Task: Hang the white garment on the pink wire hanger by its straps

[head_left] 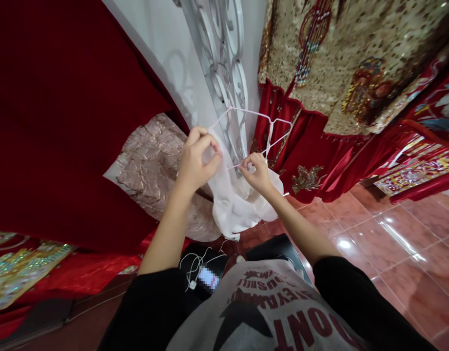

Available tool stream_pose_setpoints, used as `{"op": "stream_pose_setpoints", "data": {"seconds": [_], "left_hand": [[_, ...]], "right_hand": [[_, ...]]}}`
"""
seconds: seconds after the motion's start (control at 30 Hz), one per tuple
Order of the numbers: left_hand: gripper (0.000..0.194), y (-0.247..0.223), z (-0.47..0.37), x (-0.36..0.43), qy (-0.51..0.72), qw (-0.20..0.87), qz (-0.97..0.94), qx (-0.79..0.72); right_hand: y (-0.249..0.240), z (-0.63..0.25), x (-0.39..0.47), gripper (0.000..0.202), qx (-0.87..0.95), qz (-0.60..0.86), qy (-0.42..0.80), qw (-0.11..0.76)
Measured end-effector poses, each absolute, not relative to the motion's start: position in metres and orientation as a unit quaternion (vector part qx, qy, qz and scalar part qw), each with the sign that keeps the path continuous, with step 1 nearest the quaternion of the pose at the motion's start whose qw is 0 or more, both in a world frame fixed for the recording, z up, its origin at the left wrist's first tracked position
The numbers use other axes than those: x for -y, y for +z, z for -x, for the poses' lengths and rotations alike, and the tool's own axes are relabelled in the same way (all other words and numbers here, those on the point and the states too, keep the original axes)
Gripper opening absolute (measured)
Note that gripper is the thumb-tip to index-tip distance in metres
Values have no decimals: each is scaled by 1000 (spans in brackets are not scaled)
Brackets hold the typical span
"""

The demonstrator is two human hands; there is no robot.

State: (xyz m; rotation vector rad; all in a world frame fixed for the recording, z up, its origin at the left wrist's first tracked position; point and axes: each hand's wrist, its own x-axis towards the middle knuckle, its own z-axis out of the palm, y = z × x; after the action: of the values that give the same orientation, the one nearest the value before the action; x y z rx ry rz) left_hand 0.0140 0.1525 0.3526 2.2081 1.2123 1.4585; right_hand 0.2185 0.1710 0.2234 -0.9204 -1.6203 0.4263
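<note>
A pale pink clothes hanger (250, 112) hangs by its hook from a white scrolled metal frame (213, 73). On it is a thin white garment (233, 209), with a strap looped over the hanger's right arm. My left hand (199, 158) pinches the upper left edge of the garment between thumb and fingers, beside the hanger's left end. My right hand (257, 171) has its thumb and forefinger closed on the hanger's lower bar. Whether it also holds some cloth I cannot tell.
Dark red cloth (63, 112) hangs at left beside a pinkish textured fabric (151, 165). Gold sequined garments (356, 53) hang at right. Below me are a phone (208, 278) and a white cable (189, 273) on a black surface. Reddish tiles (374, 253) cover the floor.
</note>
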Motion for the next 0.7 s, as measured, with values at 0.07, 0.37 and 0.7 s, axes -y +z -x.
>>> {"op": "stream_pose_setpoints", "data": {"seconds": [0.07, 0.37, 0.7], "left_hand": [[21, 355, -22, -155, 535, 119, -723, -420], [22, 314, 12, -161, 516, 141, -664, -522], [27, 254, -9, -107, 739, -14, -483, -468]], "right_hand": [[225, -220, -170, 25, 689, 402, 187, 574], [243, -234, -166, 26, 686, 351, 294, 565], [173, -328, -122, 35, 51, 545, 415, 726]]}}
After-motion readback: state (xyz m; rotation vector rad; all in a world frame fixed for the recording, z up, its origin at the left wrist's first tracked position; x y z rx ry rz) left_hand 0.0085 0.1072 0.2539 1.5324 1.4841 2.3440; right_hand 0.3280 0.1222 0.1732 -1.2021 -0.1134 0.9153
